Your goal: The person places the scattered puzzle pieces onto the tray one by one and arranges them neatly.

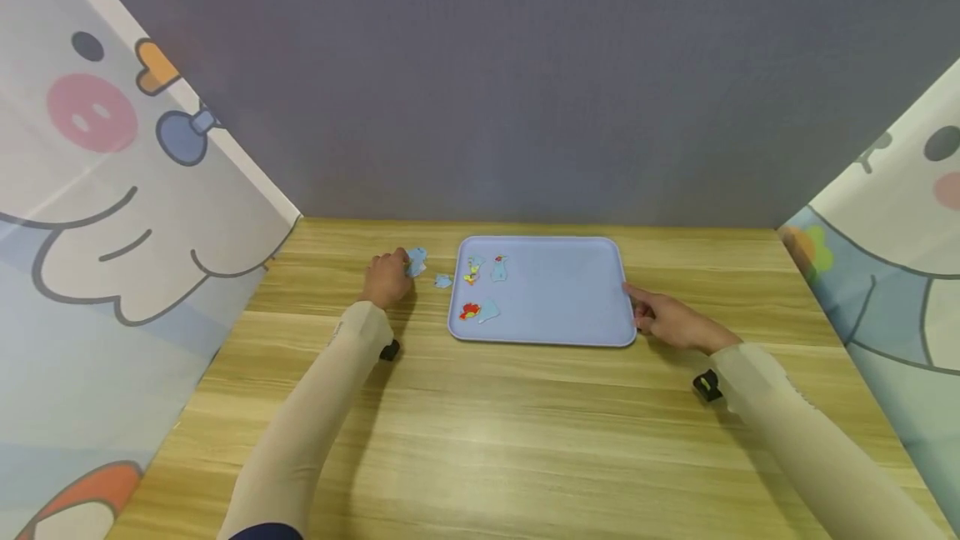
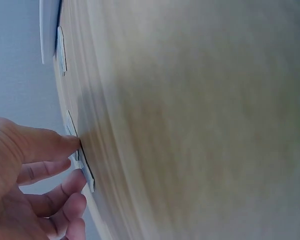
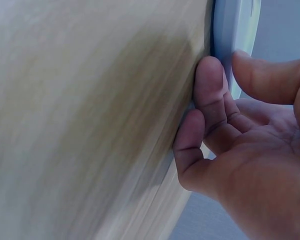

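On the wooden table, left of a light blue tray (image 1: 555, 294), my left hand (image 1: 387, 278) reaches over flat pale blue cutout pieces (image 1: 417, 260), which look like puzzle pieces. In the left wrist view, my left thumb and finger touch a piece (image 2: 88, 172) low against the wood, with part of it between them. Another piece (image 1: 443, 281) lies between that hand and the tray. At the tray's right rim, my right hand (image 1: 667, 319) holds the edge; the right wrist view shows the thumb at the rim (image 3: 229, 30) and the other fingers curled beside it.
Inside the tray's left side lie several pieces, among them a red and yellow one (image 1: 470, 312) and pale blue ones (image 1: 499, 270). A grey panel (image 1: 540, 82) rises behind the table (image 1: 525, 432). Cartoon-printed walls (image 1: 150, 215) flank both sides.
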`<state>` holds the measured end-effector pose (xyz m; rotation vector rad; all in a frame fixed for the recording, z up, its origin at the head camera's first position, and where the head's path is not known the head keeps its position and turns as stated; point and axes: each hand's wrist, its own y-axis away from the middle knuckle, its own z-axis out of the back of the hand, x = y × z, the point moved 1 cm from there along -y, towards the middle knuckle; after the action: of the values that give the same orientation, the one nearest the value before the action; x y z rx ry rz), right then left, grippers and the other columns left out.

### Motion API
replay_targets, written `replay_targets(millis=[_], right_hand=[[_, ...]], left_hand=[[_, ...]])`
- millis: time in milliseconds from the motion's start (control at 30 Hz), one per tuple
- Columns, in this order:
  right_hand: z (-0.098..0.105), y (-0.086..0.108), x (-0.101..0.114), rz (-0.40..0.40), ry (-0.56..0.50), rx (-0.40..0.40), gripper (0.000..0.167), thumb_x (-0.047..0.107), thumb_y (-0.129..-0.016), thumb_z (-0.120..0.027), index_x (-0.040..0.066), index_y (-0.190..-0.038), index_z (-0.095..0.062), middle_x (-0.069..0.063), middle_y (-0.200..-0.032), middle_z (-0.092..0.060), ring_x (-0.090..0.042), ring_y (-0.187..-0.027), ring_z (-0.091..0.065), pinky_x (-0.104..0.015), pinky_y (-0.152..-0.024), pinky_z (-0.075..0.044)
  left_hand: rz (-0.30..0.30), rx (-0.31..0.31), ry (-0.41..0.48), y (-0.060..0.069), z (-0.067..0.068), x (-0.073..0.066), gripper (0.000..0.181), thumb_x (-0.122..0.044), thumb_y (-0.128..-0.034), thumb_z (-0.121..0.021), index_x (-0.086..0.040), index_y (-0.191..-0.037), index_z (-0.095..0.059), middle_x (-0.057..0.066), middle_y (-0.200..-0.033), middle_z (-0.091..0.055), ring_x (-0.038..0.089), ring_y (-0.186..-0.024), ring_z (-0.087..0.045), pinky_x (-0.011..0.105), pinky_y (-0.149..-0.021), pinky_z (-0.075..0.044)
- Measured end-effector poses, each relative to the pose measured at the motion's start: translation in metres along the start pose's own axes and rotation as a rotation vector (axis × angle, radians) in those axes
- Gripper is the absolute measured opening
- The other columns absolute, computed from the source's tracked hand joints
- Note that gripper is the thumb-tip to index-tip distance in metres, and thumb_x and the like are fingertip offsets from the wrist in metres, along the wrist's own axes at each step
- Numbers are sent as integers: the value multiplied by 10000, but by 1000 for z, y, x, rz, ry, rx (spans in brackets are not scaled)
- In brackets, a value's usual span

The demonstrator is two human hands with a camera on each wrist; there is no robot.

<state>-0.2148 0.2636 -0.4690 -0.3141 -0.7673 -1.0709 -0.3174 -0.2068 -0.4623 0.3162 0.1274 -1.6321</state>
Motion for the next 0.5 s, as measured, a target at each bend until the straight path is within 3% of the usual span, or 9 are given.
replay_targets(millis=[200,500], right_hand=[[1,0,0,4,14,5,605,-63,-908,-534,-153,-1415,-217,-75,-849,-514,-163,-733,-463,-239,-600,-400],[1,1,-1,9,13,1,601,-68,-907,-529,-157,-1413,-216,-72,-845,-512,-163,-730,-464,-239,-600,-406]], left_hand=[[-10,1,-36,1,2,0,310,-119,-872,-639,40,-1128,-564,235,-1103,-598,416,-1053,-531,539,-894,-406],[-39,12,18,1,1,2,302,-21,-854,-658,79,-1131,-594,235,-1099,-614,381,-1024,-570,454,-865,-469]])
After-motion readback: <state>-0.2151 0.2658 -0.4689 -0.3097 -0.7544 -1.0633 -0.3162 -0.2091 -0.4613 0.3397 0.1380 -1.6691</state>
